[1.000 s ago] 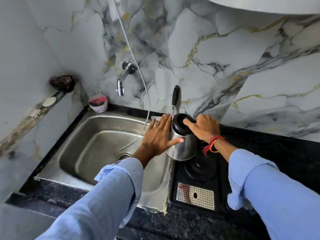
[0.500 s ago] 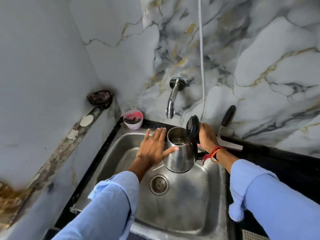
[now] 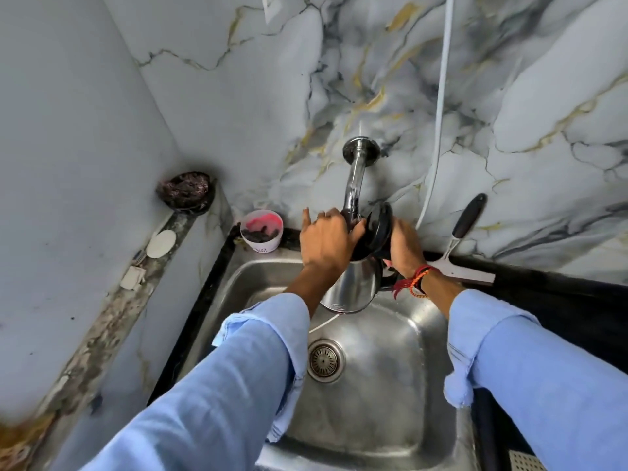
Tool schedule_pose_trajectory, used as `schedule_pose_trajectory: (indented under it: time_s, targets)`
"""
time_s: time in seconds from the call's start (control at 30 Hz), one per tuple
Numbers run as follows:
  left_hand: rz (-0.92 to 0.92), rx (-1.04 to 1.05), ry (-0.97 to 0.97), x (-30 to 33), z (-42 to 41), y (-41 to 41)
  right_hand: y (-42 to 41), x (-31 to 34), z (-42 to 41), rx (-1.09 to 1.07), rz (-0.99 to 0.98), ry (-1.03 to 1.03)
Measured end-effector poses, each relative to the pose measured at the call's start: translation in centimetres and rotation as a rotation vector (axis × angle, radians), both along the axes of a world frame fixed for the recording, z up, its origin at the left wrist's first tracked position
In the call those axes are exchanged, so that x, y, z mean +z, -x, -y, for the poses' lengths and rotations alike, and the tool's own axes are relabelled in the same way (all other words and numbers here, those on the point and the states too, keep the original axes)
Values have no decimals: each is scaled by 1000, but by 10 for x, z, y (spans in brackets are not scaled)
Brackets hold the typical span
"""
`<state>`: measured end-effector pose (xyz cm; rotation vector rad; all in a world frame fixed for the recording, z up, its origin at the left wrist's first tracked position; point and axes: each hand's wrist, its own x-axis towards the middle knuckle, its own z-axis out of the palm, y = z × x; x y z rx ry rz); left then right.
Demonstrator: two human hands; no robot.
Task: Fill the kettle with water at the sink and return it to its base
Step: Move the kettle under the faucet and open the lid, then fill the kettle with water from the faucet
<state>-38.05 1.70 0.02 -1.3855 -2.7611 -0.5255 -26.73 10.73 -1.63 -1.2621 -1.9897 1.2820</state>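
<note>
A steel kettle [image 3: 353, 287] hangs over the steel sink [image 3: 390, 385], its black lid [image 3: 377, 229] flipped open and its mouth right under the chrome tap [image 3: 355, 178]. My right hand [image 3: 406, 249] grips the kettle's handle, which it hides. My left hand [image 3: 328, 241] is up at the tap's lower end, fingers curled around it, beside the kettle's rim. No water stream is visible. The kettle's base is out of view.
A pink-and-white tub [image 3: 262, 231] stands at the sink's back left corner. A dark scrubber [image 3: 186, 190] and soap pieces [image 3: 161, 239] lie on the left ledge. A squeegee [image 3: 460, 246] leans on the marble wall at right. A white cord [image 3: 441, 96] hangs down the wall.
The kettle left the counter, its lid opened, and it rose under the tap. My left hand moved from the kettle's side up to the tap.
</note>
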Motion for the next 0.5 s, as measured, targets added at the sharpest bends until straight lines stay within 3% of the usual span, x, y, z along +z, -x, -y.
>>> schedule_pose_trajectory:
  time_s: [0.17, 0.3, 0.5]
  targets:
    - [-7, -225, 73, 3, 1, 15, -2, 2, 2, 37, 36, -63]
    - [228, -401, 60, 10, 6, 28, -1, 6, 2, 78, 37, -92]
    - [220, -418, 165, 8, 16, 35, 1, 9, -1, 68, 35, -145]
